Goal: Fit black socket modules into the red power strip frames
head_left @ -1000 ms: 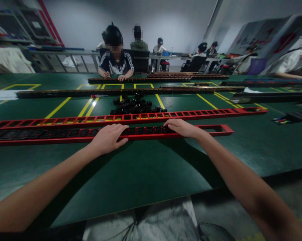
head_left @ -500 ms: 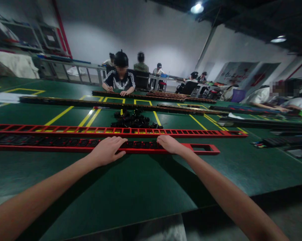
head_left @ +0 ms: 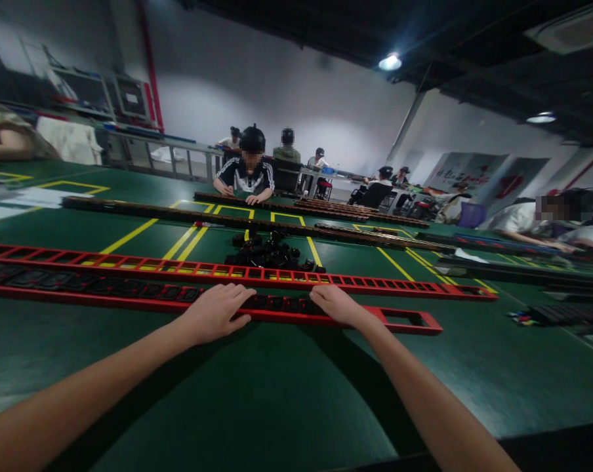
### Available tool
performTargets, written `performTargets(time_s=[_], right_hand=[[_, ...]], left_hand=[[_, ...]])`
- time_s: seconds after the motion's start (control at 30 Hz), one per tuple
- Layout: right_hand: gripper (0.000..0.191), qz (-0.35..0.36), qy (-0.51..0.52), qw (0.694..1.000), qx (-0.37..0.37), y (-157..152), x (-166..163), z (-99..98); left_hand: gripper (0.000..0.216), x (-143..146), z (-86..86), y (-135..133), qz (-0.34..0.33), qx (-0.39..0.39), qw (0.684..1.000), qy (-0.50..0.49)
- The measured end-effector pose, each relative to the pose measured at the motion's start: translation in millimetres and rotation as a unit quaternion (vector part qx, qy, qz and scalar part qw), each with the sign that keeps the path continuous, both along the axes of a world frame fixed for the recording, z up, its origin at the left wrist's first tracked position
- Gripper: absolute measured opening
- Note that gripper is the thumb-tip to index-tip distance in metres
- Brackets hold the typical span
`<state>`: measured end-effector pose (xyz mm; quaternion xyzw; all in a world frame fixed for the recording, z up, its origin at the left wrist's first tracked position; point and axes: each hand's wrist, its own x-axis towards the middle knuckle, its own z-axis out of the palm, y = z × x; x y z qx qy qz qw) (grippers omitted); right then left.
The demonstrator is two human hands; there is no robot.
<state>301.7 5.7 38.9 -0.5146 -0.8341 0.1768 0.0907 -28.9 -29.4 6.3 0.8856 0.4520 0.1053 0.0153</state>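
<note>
In front of me a long red frame (head_left: 277, 316) lies across the table, its slots filled with a row of black square pieces (head_left: 173, 292). My left hand (head_left: 218, 311) rests palm down over the row, fingers stretched out and thumb along the front rail. Farther right, my right hand (head_left: 336, 304) is on the same frame with fingers curled down at the black pieces; its fingertips are partly hidden, and what they grip cannot be made out. Just behind runs a second red frame (head_left: 365, 284) with open slots. A pile of loose black parts (head_left: 271, 252) sits beyond it.
Long dark strips (head_left: 129, 208) lie across the green table (head_left: 277, 393), which has yellow marking lines. Black cable-ended strips (head_left: 562, 316) are at right. A person (head_left: 247, 172) sits opposite with hands on another strip; another person leans over the table at far right.
The view has tilted up and rolled slightly, so the frames sit lower and slant more. Both hands stay at about the same places on the near red frame.
</note>
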Motion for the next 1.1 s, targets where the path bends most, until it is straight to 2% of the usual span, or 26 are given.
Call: performTargets(time_s=[0.17,0.6,0.9,1.1], right_hand=[[0.03,0.047,0.044,0.998,-0.027,3.4,9.7,0.9],[0.027,0.047,0.047,0.997,-0.026,-0.5,8.8,1.9],[0.027,0.063,0.061,0.996,-0.015,6.0,12.3,-7.8],[0.026,0.058,0.043,0.997,-0.008,2.6,9.7,-3.9]], left_hand=[[0.055,-0.2,-1.0,0.0,0.003,0.004,1.0,-0.003],[0.055,-2.6,-3.1,0.7,0.003,0.005,1.0,-0.004],[0.057,-6.0,-5.9,2.9,-0.001,0.008,1.0,0.005],[0.055,-4.4,-3.7,1.1,0.0,0.012,1.0,0.009]])
